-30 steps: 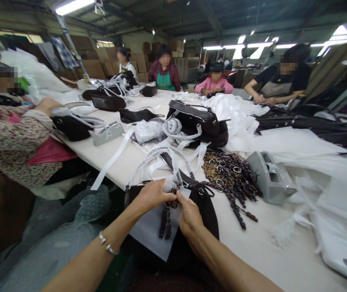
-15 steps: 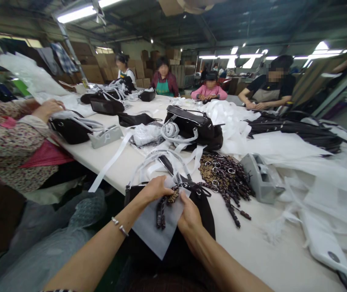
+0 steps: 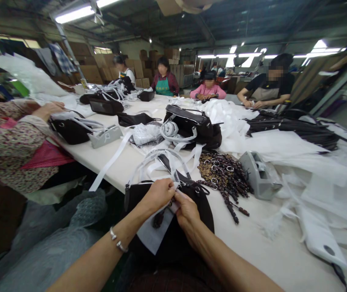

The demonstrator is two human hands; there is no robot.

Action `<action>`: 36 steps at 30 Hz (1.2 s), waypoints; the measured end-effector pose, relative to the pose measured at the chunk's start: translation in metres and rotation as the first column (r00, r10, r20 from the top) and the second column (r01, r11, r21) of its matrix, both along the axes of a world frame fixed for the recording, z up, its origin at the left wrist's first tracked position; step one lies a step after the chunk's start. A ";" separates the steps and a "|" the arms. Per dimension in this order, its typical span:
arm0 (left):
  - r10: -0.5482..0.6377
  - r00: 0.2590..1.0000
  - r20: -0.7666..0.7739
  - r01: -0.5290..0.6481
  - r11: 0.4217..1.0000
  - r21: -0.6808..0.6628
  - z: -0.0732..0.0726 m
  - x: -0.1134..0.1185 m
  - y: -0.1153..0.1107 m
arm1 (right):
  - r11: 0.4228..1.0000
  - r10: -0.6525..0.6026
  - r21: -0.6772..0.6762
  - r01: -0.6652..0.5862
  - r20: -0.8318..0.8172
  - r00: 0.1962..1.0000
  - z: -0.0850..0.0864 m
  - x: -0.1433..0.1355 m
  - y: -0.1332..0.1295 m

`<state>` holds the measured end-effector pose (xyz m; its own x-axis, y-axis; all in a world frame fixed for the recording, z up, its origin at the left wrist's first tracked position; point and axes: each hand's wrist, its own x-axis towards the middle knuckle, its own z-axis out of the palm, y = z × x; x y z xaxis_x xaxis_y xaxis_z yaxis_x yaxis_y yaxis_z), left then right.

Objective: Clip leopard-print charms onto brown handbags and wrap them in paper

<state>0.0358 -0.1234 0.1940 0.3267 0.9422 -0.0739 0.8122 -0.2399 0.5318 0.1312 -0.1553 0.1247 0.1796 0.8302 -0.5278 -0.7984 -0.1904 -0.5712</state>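
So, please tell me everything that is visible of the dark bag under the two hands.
The dark bag looks like fabric, rounded on the right. A silver zip runs along its upper left edge; a dark looped cord lies at the upper right. White-wrapped handles arch beyond its top, over the white table. It sits at the table's near edge; its lower part fades into shadow. The left hand and right hand hold a white sheet over its front.
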 end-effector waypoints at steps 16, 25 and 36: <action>0.095 0.991 0.095 -0.098 0.995 0.030 -0.025 -0.025 -0.003 | 0.996 0.086 -0.001 -0.086 0.021 0.996 0.010 0.006 -0.006; -0.002 0.953 0.304 0.068 0.976 -0.209 -0.025 -0.042 0.014 | 0.986 0.166 -0.006 -0.166 0.043 0.985 0.025 0.015 0.000; 0.035 0.859 0.511 0.241 0.852 -0.464 -0.022 -0.046 0.022 | 0.954 0.297 0.031 -0.298 0.033 0.954 0.027 0.025 -0.003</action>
